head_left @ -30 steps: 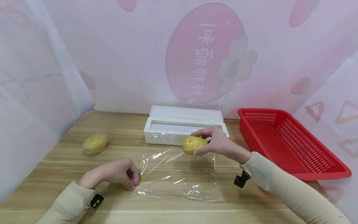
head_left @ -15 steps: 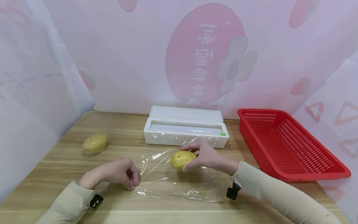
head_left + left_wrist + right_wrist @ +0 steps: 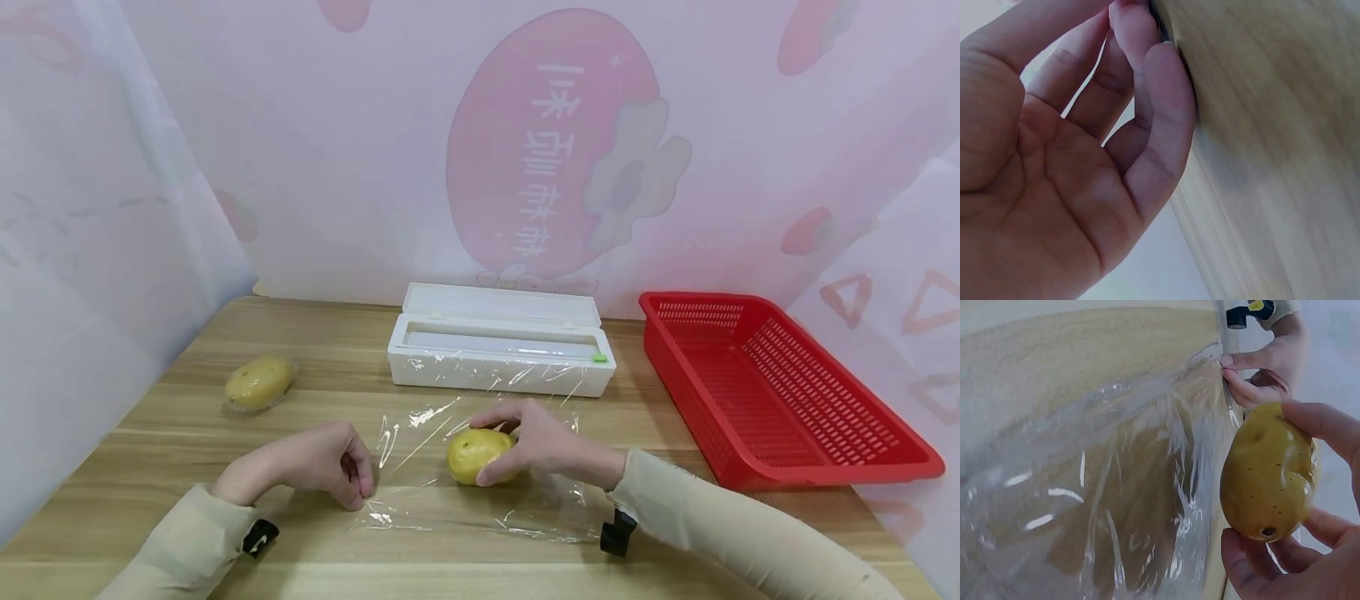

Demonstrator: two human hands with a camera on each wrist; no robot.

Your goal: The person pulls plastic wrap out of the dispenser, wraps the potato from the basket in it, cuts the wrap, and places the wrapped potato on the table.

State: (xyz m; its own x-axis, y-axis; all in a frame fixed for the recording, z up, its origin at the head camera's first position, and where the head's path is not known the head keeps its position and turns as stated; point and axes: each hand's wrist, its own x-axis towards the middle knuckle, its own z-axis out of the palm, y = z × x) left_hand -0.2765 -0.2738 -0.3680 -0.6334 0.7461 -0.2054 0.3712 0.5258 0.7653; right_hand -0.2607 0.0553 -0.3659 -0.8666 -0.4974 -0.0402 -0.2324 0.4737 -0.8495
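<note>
My right hand grips a yellow potato between thumb and fingers, over a sheet of clear plastic wrap spread on the table. In the right wrist view, dark specks and a dark pit mark the potato; a gap shows between it and the wrap. My left hand pinches the near left corner of the wrap, and the right wrist view shows that left hand with the film gathered at its fingertips. Curled fingers fill much of the left wrist view.
Behind the wrap stands a white cling film box, lid raised, with a green slider at its right end. A second potato, wrapped in film, lies at the left. A red plastic basket stands at the right on the wooden table.
My right hand has carried the potato left and towards me, from in front of the box to over the middle of the wrap. The left hand has stayed at the corner.
</note>
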